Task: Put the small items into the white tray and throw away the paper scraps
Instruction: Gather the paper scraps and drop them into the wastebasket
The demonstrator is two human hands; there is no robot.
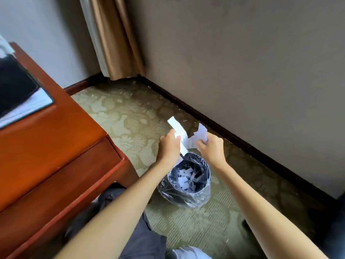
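Both my hands are held out over a small black waste bin (pixel 202 191) lined with a clear plastic bag, standing on the carpet. My left hand (pixel 169 144) grips a long white strip of paper (pixel 178 128). My right hand (pixel 211 146) pinches another torn white paper piece (pixel 200 132). The two pieces meet between the hands, just above the bin's far rim. Several white paper scraps (pixel 185 178) lie inside the bin. The white tray and the small items are out of view.
A red-brown wooden desk (pixel 50 139) with a drawer stands at the left, close to the bin, with a dark pad (pixel 15 85) on top. A wall with dark skirting (pixel 242 141) runs along the right. A tan curtain (pixel 115 38) hangs in the corner. Patterned green carpet covers the floor.
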